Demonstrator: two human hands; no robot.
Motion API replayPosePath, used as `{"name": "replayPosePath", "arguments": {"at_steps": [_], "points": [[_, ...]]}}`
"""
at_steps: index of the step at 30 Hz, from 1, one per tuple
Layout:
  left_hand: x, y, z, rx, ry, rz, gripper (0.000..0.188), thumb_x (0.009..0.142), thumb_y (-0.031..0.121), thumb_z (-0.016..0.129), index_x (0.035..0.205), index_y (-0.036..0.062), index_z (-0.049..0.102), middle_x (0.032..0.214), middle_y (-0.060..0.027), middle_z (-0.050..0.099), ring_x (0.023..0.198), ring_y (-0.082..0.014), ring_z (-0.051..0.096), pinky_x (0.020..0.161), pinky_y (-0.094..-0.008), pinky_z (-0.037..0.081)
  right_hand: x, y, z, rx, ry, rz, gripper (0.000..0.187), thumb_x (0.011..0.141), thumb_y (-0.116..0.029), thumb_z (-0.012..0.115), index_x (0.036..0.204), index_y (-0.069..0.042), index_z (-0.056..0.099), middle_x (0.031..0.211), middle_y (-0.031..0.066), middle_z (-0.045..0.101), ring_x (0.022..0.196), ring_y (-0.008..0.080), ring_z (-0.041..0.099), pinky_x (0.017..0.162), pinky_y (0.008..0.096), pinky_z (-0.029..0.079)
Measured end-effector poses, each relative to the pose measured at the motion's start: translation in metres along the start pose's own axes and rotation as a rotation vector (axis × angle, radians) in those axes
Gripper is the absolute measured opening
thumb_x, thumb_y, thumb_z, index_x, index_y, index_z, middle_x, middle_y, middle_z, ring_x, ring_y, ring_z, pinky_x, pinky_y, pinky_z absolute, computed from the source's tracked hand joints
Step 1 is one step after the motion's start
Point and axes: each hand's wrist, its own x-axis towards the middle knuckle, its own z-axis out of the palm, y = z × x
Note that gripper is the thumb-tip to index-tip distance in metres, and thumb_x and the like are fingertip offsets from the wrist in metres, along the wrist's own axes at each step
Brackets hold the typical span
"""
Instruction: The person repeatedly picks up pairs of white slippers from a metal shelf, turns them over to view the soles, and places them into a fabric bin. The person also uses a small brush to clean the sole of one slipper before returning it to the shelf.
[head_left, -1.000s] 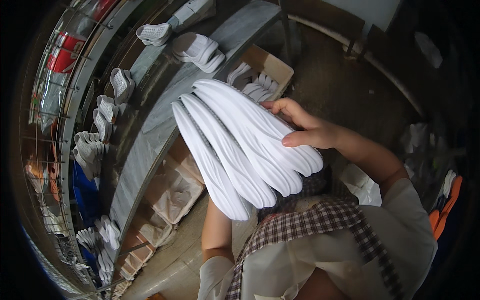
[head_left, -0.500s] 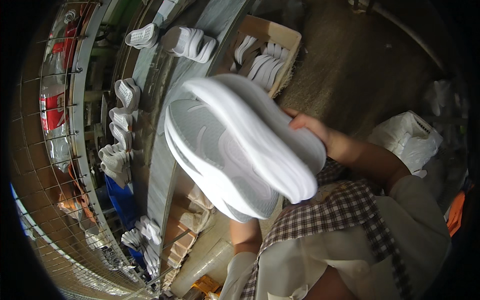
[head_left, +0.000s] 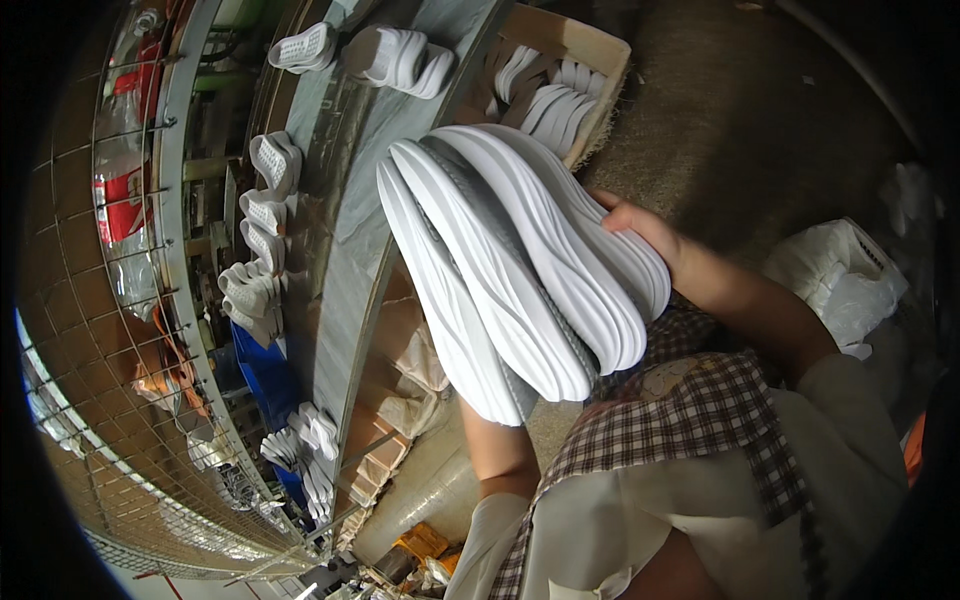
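Several thick white shoe soles (head_left: pixel 500 270) stand on edge in a tilted stack in front of me, their wavy sidewalls facing up. Grey textured faces show in the gaps between them. At the stack's right end, my right hand (head_left: pixel 648 238) is closed on the outermost sole, thumb on top and fingers out of sight behind it. My left forearm (head_left: pixel 498 445) reaches up to the stack's lower left end, where the soles cover my left hand; it bears that side from behind, its fingers hidden.
Left of the stack runs a grey metal bench (head_left: pixel 345 240) with more white soles (head_left: pixel 402 62) on it. Beyond stands a wire mesh guard (head_left: pixel 75 330). A box of white soles (head_left: pixel 617 85) sits at the far side. A white plastic bag (head_left: pixel 835 275) lies at right.
The soles have turned so their sidewalls face up, and the grey faces that showed broadly are now mostly hidden. The left and right groups have come closer together.
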Motion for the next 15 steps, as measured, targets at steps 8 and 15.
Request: {"name": "replayPosePath", "arguments": {"at_steps": [8,15], "points": [[0.015,-0.011,-0.005,-0.320,-0.181,-0.041,0.077,0.085,0.033,0.061,0.143,0.0044,0.019,0.082,-0.0121,0.049,0.060,-0.0174,0.046,0.036,-0.0233,0.038,-0.012,0.029,-0.027,-0.142,-0.307,-0.363,0.041,0.095,-0.028,0.045,0.130,-0.005,0.043,0.124,0.0119,0.053,0.109,0.0159,0.056,0.099,0.0350,0.044],[0.025,-0.011,-0.006,-0.414,-0.350,-0.106,0.080,0.086,0.030,0.059,0.145,0.0063,0.010,0.081,-0.0117,0.047,0.064,-0.0188,0.046,0.035,-0.0251,0.039,-0.022,0.011,-0.022,0.180,-0.054,-0.124,0.049,0.092,-0.031,0.031,0.124,0.002,0.048,0.111,0.0157,0.060,0.096,0.0222,0.063,0.089,0.0369,0.052]]}}
